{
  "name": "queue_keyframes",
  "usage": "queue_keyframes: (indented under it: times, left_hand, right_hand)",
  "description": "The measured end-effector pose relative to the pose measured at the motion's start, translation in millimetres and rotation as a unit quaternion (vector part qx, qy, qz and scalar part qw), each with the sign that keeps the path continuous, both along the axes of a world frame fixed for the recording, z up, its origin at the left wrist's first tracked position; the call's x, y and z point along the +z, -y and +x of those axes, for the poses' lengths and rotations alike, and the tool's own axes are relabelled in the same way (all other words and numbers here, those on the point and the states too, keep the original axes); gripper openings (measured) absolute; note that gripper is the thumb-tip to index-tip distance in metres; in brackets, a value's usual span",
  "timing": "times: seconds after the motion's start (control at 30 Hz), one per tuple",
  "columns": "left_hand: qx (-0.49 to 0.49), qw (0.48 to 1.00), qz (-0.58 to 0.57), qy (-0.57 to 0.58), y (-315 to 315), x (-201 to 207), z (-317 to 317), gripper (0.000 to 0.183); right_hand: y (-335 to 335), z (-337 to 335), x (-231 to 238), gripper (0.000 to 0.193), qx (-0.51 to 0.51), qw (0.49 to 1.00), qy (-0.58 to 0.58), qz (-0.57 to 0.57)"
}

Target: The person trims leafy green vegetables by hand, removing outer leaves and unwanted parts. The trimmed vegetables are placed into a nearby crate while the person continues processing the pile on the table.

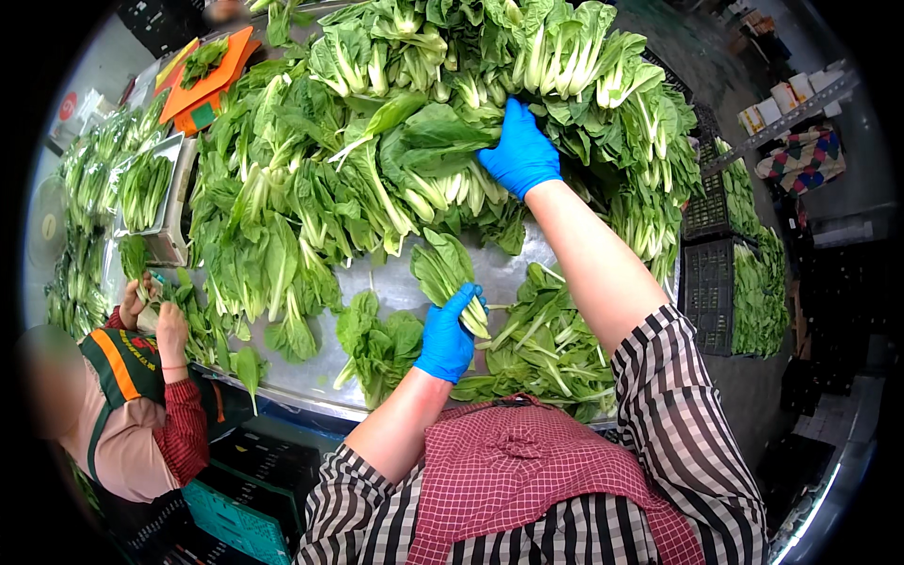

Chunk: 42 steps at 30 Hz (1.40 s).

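Note:
My left hand (449,331), in a blue glove, is closed round the pale stems of a small bunch of leafy greens (443,267), held low over the metal table (369,277). Farther off, my right hand (520,151), also gloved in blue, reaches into the big heap of leafy greens (612,122). Its fingers lie against a broad-leaved bunch at the heap's front and are partly hidden by leaves, so what it grips is unclear. Loose leaves (556,353) lie right of my left hand, and another small clump (381,339) lies to its left.
At the left, a person (127,405) in a dark green and orange apron handles greens beside a scale with a tray (151,193). Orange boards (212,85) stand at the back left. Black crates (711,297) with greens are at the right; a teal crate (235,523) is below left.

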<state>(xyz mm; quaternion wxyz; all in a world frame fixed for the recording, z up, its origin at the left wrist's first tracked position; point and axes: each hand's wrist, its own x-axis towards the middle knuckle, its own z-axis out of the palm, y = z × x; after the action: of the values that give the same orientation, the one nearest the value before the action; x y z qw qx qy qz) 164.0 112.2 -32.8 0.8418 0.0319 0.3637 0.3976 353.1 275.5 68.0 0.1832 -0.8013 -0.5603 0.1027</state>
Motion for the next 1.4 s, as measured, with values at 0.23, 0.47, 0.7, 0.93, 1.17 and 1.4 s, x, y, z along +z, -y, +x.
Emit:
queue_keyframes:
  times: [0.23, 0.47, 0.7, 0.93, 1.17, 1.4]
  left_hand:
    - [-0.015, 0.999, -0.023, -0.018, 5.2, 0.6, 5.3, 0.023]
    - [-0.024, 1.0, -0.004, -0.019, 0.7, 0.2, 6.0, 0.027]
    - [-0.005, 1.0, 0.004, -0.007, 0.7, 1.1, 1.0, 0.027]
    - [0.036, 0.998, 0.027, 0.034, -7.3, -1.2, 6.7, 0.031]
    - [-0.023, 0.998, 0.031, -0.039, 16.1, 4.2, 10.9, 0.04]
    - [-0.069, 0.994, 0.046, -0.068, 35.9, 2.2, 2.2, 0.032]
  right_hand:
    - [2.3, 10.8, 11.9, 0.086, 0.045, 0.997, 0.054, -0.017]
    - [-0.3, 13.1, 7.5, 0.071, 0.056, 0.997, 0.036, -0.027]
    - [38.9, 3.9, 16.2, 0.068, 0.06, 0.99, 0.051, -0.117]
    - [149.6, -0.3, -12.1, 0.078, 0.071, 0.971, -0.134, -0.184]
    - [227.1, -4.1, -50.6, 0.043, 0.024, 0.941, -0.315, -0.125]
    - [276.1, -7.1, -67.9, 0.032, -0.103, 0.856, -0.501, -0.072]
